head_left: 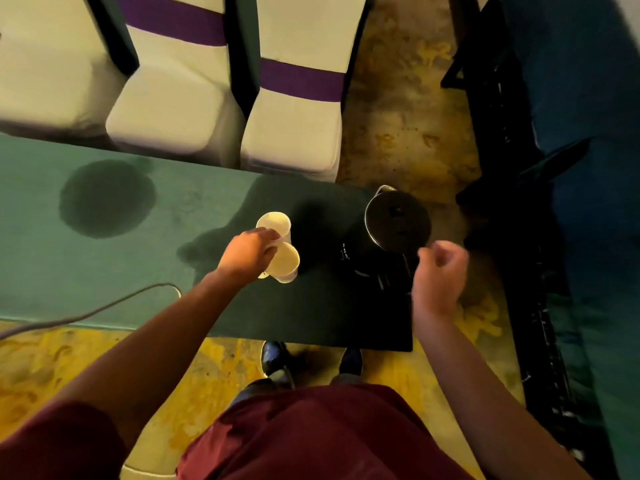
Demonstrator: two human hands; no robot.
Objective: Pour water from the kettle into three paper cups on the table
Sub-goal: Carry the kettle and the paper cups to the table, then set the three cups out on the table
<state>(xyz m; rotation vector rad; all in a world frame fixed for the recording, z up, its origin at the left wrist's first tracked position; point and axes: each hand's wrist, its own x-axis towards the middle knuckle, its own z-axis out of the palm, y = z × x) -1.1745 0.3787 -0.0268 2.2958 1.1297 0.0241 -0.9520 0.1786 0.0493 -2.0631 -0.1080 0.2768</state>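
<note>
White paper cups stand close together near the middle of the green table (pixel 41 271). One cup (pixel 274 224) is at the back and another cup (pixel 286 262) is in front of it. My left hand (pixel 247 252) grips the cups from the left; a third cup is mostly hidden under it. A black kettle (pixel 394 223) with a shiny rim and closed lid stands at the table's right end. Just right of the kettle and a little nearer to me, my right hand (pixel 441 271) hovers with curled fingers and holds nothing.
Dark wet patches (pixel 105 199) mark the tablecloth on the left and around the cups. A grey cable (pixel 104 308) runs over the front edge. White-covered chairs (pixel 294 133) with purple bands stand behind the table. Dark furniture (pixel 519 202) lines the right side.
</note>
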